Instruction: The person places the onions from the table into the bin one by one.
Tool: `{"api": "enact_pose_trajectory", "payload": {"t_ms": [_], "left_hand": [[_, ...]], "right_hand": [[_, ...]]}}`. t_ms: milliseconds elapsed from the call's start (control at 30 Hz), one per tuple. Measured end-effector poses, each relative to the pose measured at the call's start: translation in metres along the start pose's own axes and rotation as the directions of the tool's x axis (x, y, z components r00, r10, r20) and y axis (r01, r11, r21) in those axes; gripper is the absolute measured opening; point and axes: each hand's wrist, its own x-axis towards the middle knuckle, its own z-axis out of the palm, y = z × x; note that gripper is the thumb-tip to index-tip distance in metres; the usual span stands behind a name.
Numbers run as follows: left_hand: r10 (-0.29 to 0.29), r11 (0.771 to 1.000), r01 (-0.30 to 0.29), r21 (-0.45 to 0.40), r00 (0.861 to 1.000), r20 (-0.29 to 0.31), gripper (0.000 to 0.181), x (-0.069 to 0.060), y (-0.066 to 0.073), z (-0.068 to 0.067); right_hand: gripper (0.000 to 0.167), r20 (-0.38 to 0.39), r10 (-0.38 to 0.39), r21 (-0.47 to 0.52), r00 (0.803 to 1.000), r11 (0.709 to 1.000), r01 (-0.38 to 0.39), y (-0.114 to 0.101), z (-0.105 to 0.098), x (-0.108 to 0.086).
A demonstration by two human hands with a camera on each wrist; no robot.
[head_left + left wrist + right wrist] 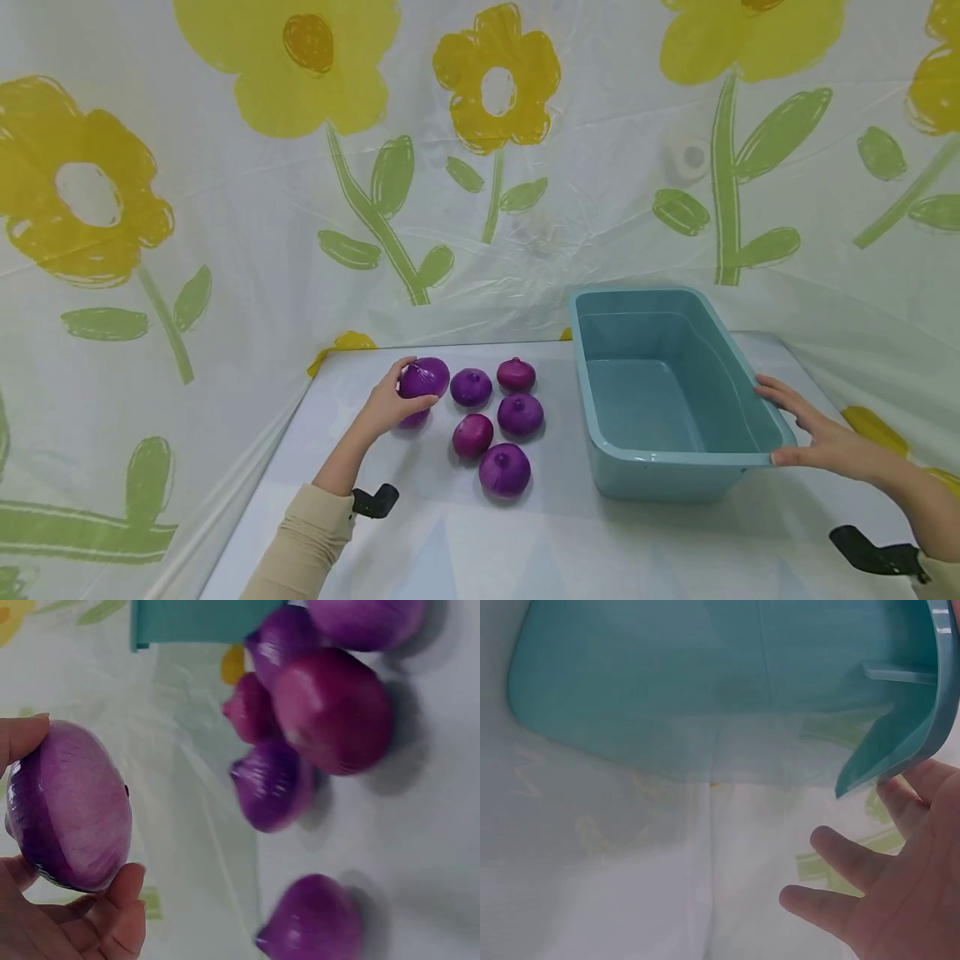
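My left hand (pixel 390 406) grips a purple onion (pixel 424 377) between thumb and fingers, raised above the tabletop. In the left wrist view this onion (pixel 82 806) shows its pale, glossy side, clear of the others. Another onion (pixel 412 419) lies partly hidden below that hand. Several more purple onions (pixel 505 472) sit in a loose group just to its right. At the right, my right hand (pixel 832 437) holds the near right corner of a blue-green plastic basin (pixel 693 457). Ring and little fingers (pixel 817 907) spread away from the rim in the right wrist view.
The basin stands upright on a white table (pixel 555 533), with no onions visible inside. A pale curtain with printed yellow flowers (pixel 495 79) hangs behind the table and along both sides. Black straps (pixel 375 501) are on both wrists.
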Motion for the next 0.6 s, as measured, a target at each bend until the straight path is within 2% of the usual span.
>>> {"api": "enact_pose_trajectory", "payload": {"t_ms": [300,433,600], "left_hand": [[0.051,0.999,-0.050,-0.021,0.998,0.047,0.084,0.018,0.055,-0.006],[0.093,0.994,-0.089,-0.056,0.993,0.076,0.084,0.027,0.081,0.000],[0.164,0.985,-0.157,-0.069,0.980,0.116,0.084,0.036,0.114,0.013]], "right_hand": [[0.079,0.002,0.012,0.021,1.000,1.000,-0.012,0.000,0.001,0.000],[0.078,0.003,0.015,0.028,1.000,0.999,-0.015,0.000,0.001,-0.001],[0.078,0.007,0.020,0.036,1.000,0.999,-0.021,0.001,0.001,-0.001]]}}
